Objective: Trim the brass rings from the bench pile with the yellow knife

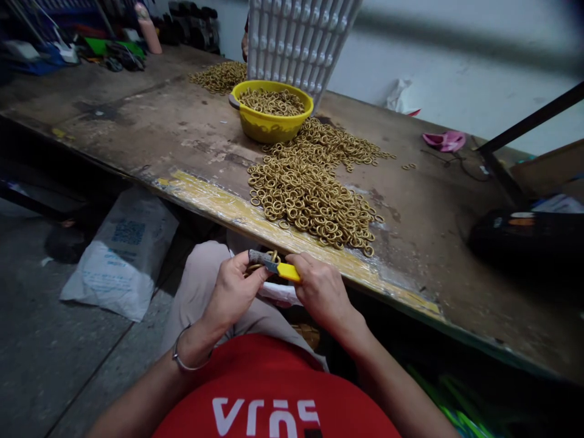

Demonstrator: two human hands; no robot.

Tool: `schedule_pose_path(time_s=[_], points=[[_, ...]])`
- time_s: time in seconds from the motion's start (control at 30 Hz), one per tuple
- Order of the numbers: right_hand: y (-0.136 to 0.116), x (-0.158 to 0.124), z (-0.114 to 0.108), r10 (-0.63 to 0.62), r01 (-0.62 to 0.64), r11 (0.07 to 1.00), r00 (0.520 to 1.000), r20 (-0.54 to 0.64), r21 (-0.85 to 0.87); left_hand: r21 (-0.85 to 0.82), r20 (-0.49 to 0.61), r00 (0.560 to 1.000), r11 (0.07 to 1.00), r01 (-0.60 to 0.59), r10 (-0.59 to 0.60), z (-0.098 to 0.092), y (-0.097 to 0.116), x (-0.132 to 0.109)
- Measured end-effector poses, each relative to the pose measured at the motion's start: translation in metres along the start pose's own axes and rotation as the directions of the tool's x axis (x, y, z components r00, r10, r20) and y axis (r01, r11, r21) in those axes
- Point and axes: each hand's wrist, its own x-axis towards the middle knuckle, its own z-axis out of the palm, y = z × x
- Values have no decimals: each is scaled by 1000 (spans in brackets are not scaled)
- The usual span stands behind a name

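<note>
Knife (277,267) in right hand (322,292), table edge (255,226) near

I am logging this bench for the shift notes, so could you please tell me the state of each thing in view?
Left hand: closed on brass rings.
Right hand: gripping yellow-handled tool.
Yellow basin: upright, holding rings.
Ring pile: loose, spread on workbench.
White tray: standing behind the basin.
White sack: lying on floor.
</note>
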Motion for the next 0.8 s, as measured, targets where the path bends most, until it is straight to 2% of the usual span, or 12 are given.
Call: schedule_pose_path(time_s=[0.1, 0.2, 0.23, 0.27, 0.33, 0.37, 0.43, 0.5, 0.57, 0.67, 0.8], points=[[7, 6, -2, 61, -60, 996, 998, 10, -69, 63, 40, 999, 998, -19, 16, -1, -2, -2], [30, 13, -4, 272, -276, 956, 961, -58, -95, 102, 67, 998, 995, -14, 7, -2, -5, -5], [38, 14, -5, 335, -341, 939, 937, -98, -48, 100, 72, 997, 995, -10, 3, -2, -6, -6], [44, 14, -6, 352, -348, 936, 927, -131, 58, 93, 77, 997, 996, -4, -3, -3, -7, -7], [48, 13, -7, 316, -249, 893, 940, -129, 374, 49, 83, 996, 999, 11, -15, -5, -11, -6], [45, 12, -8, 269, -175, 819, 959, -95, 547, 9, 90, 996, 1000, 24, -25, -5, -13, -5], [33, 11, -7, 158, -97, 585, 987, 5, 805, -92, 127, 991, 994, 61, -49, -6, -18, -4], [18, 12, -4, 72, -119, 370, 992, 99, 922, -185, 164, 984, 978, 94, -63, -6, -22, -3], [8, 15, -1, 24, -163, 229, 987, 162, 960, -249, 189, 979, 960, 127, -81, -5, -23, -3], [3, 17, 3, 14, -200, 128, 980, 200, 971, -314, 200, 973, 933, 176, -116, -4, -22, -5], [7, 15, 6, 82, -159, 106, 985, 151, 982, -367, 147, 981, 914, 175, -129, -5, -20, -6]])
